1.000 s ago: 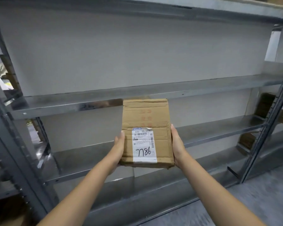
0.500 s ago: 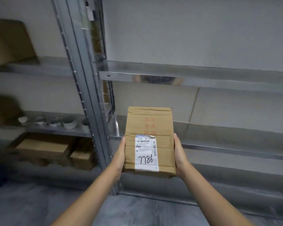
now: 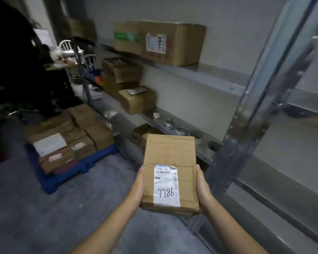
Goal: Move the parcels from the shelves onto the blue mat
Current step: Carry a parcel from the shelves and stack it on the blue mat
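A flat brown cardboard parcel with a white label reading 7786 is held in front of me, above the grey floor. My left hand presses its left edge and my right hand its right edge. The blue mat lies on the floor at the left, beside the shelving, and carries several stacked cardboard parcels. More parcels stay on the metal shelves: a large box on an upper shelf and a smaller box lower down.
A metal shelf upright stands close on my right. The shelving runs away along the wall. A dark-clothed person and white chairs are at the far left behind the mat. Grey floor lies between me and the mat.
My view has swung left along the shelving; the blue mat with its parcels has come into sight. Both hands keep the same hold on the 7786 parcel.
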Tool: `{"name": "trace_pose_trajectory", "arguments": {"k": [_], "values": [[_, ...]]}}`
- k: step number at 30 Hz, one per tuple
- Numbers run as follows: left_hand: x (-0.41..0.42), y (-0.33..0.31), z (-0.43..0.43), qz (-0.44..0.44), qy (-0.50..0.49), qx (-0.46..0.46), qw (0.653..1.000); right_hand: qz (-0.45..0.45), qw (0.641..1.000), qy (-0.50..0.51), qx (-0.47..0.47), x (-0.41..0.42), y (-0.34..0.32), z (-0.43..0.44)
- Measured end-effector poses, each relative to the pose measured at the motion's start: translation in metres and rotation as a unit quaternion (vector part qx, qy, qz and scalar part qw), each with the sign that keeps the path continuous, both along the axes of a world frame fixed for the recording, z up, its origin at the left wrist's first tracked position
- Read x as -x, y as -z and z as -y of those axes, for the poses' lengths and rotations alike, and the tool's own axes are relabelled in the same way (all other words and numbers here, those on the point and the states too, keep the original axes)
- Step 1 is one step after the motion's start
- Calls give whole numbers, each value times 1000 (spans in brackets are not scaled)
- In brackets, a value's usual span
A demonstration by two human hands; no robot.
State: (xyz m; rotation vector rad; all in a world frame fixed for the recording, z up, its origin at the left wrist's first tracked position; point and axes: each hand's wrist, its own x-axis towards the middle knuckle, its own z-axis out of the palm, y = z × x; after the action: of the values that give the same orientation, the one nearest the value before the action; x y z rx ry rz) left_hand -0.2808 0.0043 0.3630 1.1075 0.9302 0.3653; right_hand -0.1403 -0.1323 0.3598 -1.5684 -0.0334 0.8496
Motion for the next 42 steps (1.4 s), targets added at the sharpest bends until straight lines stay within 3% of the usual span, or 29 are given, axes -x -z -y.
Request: {"name": "trace_pose_trajectory", "arguments": {"k": [7, 12, 17, 20, 24, 31, 37, 42], "values": [[77, 34, -133, -83, -129, 14, 988, -23, 993, -119, -5, 41, 21, -168], [86, 33, -196, -89, -185, 22, 978, -57, 977, -206, -29, 35, 32, -261], [55, 29, -273, -74, -244, 37, 966, 52, 974, -218, -34, 0, 47, -367], [30, 18, -313, -65, -291, 49, 953, 56, 962, -267, -22, -26, 48, -431], [4, 11, -361, -59, -305, 38, 950, 59, 953, -295, -35, -52, 45, -497], [-11, 31, -456, -46, -367, 101, 924, 41, 939, -337, -53, -60, 60, -607], [5, 58, -565, -75, -425, 126, 893, 33, 922, -385, -3, -47, 84, -727], [21, 79, -671, -50, -391, 94, 914, 20, 920, -390, 22, -37, 93, -833]]}}
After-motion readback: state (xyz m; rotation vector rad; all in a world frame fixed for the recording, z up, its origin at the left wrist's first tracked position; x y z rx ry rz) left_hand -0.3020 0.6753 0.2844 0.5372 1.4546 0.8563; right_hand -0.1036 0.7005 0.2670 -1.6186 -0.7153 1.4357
